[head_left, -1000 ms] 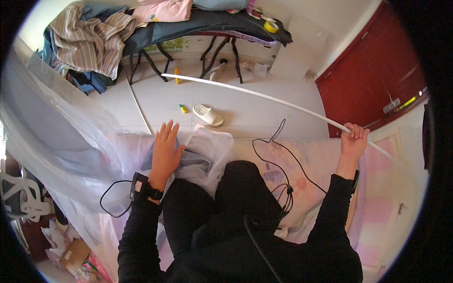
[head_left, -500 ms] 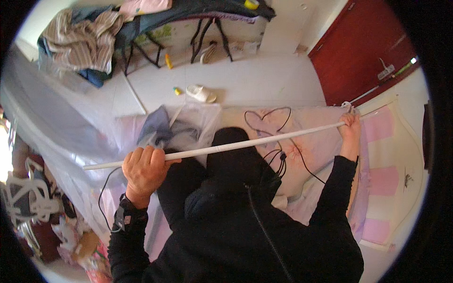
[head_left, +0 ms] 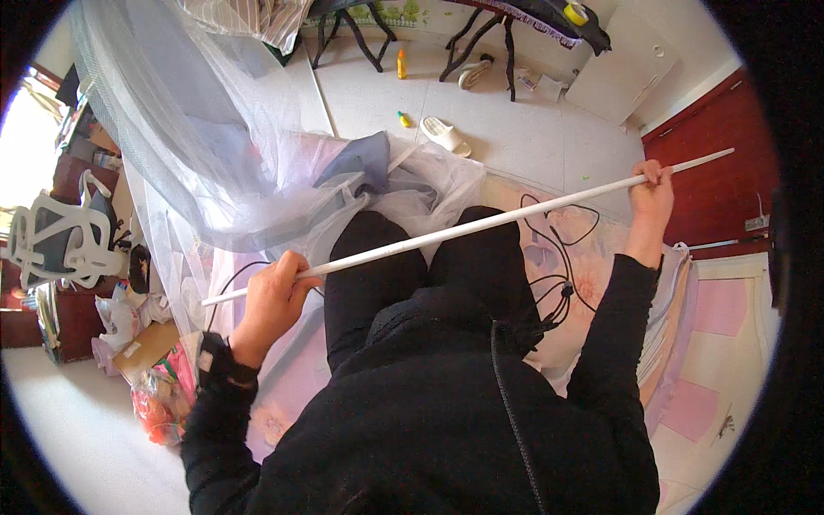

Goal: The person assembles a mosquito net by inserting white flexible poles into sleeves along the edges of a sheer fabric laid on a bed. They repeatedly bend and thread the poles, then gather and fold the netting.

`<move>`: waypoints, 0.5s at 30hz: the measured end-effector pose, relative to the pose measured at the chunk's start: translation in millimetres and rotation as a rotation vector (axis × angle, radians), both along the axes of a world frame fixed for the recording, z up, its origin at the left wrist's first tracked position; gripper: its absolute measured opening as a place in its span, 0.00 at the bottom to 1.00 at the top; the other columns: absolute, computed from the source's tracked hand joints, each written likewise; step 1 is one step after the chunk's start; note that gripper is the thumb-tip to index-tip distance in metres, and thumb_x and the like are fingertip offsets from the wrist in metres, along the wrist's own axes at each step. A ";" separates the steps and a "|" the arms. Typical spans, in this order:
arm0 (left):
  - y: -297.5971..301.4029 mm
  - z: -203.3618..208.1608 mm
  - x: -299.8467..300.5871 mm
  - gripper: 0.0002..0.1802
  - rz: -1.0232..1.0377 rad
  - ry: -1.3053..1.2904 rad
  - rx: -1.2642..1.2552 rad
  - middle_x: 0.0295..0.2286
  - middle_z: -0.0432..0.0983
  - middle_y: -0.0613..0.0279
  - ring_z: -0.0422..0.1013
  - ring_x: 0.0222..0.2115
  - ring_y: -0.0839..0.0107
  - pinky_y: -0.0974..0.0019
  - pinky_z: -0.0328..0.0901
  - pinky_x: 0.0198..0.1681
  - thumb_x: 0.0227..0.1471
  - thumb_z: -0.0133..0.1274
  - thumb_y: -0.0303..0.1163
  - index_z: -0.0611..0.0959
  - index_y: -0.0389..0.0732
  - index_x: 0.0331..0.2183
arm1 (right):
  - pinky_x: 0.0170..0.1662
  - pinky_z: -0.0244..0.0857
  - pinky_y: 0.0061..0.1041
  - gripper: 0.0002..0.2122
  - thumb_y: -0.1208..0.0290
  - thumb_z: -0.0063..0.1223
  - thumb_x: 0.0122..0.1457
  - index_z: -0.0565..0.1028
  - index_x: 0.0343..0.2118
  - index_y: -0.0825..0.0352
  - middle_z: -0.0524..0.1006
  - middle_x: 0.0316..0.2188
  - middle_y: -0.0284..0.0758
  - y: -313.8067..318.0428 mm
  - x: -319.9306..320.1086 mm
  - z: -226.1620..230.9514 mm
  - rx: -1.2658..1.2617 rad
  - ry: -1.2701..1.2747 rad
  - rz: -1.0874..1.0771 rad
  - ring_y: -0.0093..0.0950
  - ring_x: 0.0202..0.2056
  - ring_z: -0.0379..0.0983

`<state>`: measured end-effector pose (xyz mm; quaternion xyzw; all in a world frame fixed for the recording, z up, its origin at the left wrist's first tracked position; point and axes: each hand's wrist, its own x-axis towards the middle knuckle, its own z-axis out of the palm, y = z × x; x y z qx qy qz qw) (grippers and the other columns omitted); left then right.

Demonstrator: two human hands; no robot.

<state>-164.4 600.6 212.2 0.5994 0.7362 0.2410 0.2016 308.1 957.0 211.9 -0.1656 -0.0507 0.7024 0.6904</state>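
Note:
A long white pole (head_left: 481, 225) slants across the view above my lap, its right end higher in the picture. Near its left end my left hand (head_left: 276, 296) is closed round it, with a short stub past the fist. My right hand (head_left: 652, 193) grips it toward the other end, the tip reaching out in front of the red door. White and grey mesh netting (head_left: 249, 202) hangs in folds at the left and bunches beyond my knees. A grey-blue cloth (head_left: 360, 161) lies on it. Black cable (head_left: 562, 287) is looped on the floral bedding by my right leg.
Bedding (head_left: 592, 236) in pale pink spreads beneath me, beside a cream-and-pink headboard (head_left: 721, 307) at right. A white slipper (head_left: 445, 135) and another thin pole (head_left: 319, 90) lie on the floor ahead. A red door (head_left: 712, 129) stands far right, a white-framed chair (head_left: 64, 240) at left.
My view has tilted and shifted left, showing more netting and both knees. The pole remains in both hands; its right end now shows free past my right hand, clear of the headboard.

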 end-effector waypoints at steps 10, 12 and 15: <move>-18.3 -27.5 2.0 0.10 0.119 -0.027 0.035 0.19 0.71 0.54 0.69 0.22 0.51 0.57 0.61 0.24 0.44 0.58 0.29 0.73 0.38 0.24 | 0.23 0.54 0.22 0.18 0.56 0.24 0.66 0.59 0.27 0.65 0.60 0.21 0.31 -13.3 -30.4 -23.8 -0.037 -0.109 -0.041 0.23 0.19 0.54; -20.8 -31.2 -4.1 0.09 0.106 -0.007 0.045 0.19 0.71 0.53 0.69 0.22 0.51 0.57 0.61 0.23 0.45 0.57 0.29 0.72 0.39 0.24 | 0.22 0.53 0.21 0.18 0.56 0.23 0.66 0.60 0.28 0.65 0.60 0.20 0.30 -11.5 -32.0 -26.2 -0.020 -0.150 -0.017 0.23 0.19 0.54; -23.1 -38.0 -21.8 0.06 0.088 0.043 0.024 0.20 0.71 0.49 0.69 0.22 0.47 0.54 0.61 0.24 0.48 0.52 0.28 0.73 0.38 0.24 | 0.22 0.52 0.21 0.17 0.58 0.23 0.67 0.60 0.28 0.65 0.60 0.20 0.30 -7.9 -29.5 -28.5 0.009 -0.125 -0.024 0.23 0.19 0.53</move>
